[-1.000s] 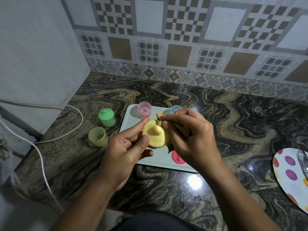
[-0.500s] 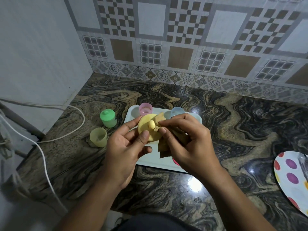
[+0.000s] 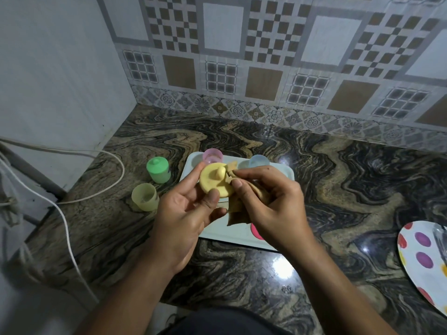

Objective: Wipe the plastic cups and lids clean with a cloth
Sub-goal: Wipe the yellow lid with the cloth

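Far left on the counter (image 3: pixel 338 189), off the tray (image 3: pixel 189 165), stands a green cup (image 3: pixel 158 170) with its lid fitted. Just in front of it is a yellow cup (image 3: pixel 145 197), open and upright. Their position apart from the rest suggests both are finished, though cleanliness cannot be confirmed.

A pink cup (image 3: pixel 212 155) stands uncovered at the tray's far left corner and is judged not yet done.

The left hand (image 3: pixel 186 213) holds the yellow lid (image 3: pixel 212 183) above the tray, knob side up, with fingers behind and thumb on the rim. The right hand (image 3: pixel 271 204) pinches a bunched brown cloth (image 3: pixel 239 206) against the lid beside its knob. This is the step in hand: wiping around the knob.

A blue cup (image 3: pixel 258 161) stands at the tray's far edge behind the right hand. A pink lid (image 3: pixel 255 232) lies on the tray and is mostly hidden under that hand. Both appear outstanding.

Assessment: roughly halfway. The yellow lid is to be finished and probably fitted to its cup, and the pink and blue items remain.

A spotted plate (image 3: pixel 423 257) at far right is uninvolved.
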Motion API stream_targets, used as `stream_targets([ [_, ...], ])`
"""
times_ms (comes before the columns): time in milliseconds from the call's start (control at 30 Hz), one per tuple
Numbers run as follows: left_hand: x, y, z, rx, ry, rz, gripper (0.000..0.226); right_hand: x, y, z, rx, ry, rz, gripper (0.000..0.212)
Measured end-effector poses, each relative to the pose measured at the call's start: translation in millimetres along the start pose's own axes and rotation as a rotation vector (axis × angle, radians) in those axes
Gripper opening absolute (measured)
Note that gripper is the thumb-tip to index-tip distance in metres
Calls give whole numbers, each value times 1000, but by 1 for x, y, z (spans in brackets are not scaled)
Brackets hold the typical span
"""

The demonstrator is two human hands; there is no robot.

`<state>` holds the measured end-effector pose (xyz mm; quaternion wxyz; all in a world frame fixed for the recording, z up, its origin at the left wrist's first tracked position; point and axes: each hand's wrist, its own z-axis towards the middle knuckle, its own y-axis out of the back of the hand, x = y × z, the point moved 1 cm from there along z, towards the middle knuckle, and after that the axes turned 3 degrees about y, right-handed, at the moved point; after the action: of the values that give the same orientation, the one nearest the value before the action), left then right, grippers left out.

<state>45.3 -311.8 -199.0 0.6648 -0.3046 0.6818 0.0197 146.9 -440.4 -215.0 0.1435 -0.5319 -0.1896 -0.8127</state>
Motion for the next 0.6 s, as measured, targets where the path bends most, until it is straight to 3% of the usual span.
stream_targets([
  [167,2,4,0,-33,32,-45,55,10,5,2,36,90,-103,12],
  [300,3,7,-2,49,87,-5,48,9,14,18,-36,144,-307,10],
  [433,-3,5,-1,-14,82,-30,42,7,13,13,-64,-63,42,7],
  [600,-4,6,0,-85,47,-17,39,12,9,-3,-31,73,0,10],
])
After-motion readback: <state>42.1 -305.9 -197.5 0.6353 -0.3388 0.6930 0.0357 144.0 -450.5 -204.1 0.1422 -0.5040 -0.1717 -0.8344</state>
